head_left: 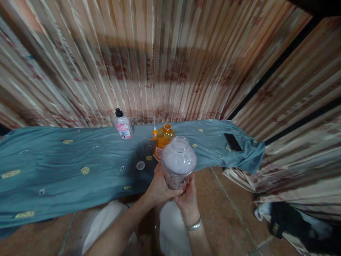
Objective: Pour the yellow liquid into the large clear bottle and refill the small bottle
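A clear, wide-bodied bottle [179,160] without a cap is held up in front of me, its open neck facing upward and pale, foamy-looking contents inside. My left hand [162,185] wraps round its left side, and my right hand [188,197] supports it from the lower right. Just behind it stands an orange bottle [165,133] with an open neck, partly hidden by the clear one. An orange pump top [155,133] is beside that neck, its white stem pointing up. A small round translucent lid [140,165] lies on the cloth to the left.
A pump bottle [123,127] with a black top and pink label stands at the back left. A black phone [233,142] lies at the right on the blue-green cloth [66,170]. Patterned curtains [160,64] hang behind. Dark fabric [290,220] lies at lower right.
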The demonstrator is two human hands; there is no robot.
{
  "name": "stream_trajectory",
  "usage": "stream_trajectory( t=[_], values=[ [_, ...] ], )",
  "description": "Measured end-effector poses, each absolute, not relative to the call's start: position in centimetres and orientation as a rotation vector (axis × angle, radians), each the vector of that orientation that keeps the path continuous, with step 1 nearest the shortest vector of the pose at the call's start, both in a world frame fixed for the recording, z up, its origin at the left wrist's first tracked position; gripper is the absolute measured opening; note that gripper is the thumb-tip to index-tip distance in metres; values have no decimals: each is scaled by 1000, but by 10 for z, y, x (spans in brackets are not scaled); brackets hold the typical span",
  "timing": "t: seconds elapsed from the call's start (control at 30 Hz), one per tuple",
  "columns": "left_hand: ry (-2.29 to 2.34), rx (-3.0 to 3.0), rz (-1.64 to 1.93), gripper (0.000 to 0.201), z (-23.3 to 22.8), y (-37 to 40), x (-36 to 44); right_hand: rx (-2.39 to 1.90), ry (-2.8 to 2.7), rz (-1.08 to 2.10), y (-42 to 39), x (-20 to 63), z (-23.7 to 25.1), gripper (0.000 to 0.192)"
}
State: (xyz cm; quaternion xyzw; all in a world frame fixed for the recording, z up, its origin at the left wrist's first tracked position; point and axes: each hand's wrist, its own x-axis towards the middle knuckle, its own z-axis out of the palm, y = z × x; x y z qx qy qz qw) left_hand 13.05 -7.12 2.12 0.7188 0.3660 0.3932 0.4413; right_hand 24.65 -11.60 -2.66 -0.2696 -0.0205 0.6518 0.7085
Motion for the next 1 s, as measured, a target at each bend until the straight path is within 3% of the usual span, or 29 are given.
stream_trajectory(
  t=[0.33, 0.43, 0.53, 0.67, 0.77, 0.87, 1.0],
  values=[
    [820, 1801, 1036, 97, 10, -69, 134, -590, -29, 1472, -122, 258, -47, 53],
    [792, 1808, 1148, 88, 13, -58, 119, -569, -38, 1539, -123, 267, -37, 55],
    [1084, 1724, 1385, 74, 15, -32, 105, -558, -26, 1565, -124, 275, -23, 58],
    [1260, 1635, 1431, 119, 16, 14, 103, -561, -23, 1541, -122, 284, -13, 61],
    [1232, 1522, 1333, 133, 15, 38, 115, -585, -56, 1491, -119, 293, -14, 61],
    [1086, 1432, 1291, 127, 14, 48, 130, -638, -66, 1445, -115, 304, -18, 61],
    [895, 1390, 1256, 103, 11, 54, 141, -714, 2, 1399, -107, 315, -28, 52]
  ],
)
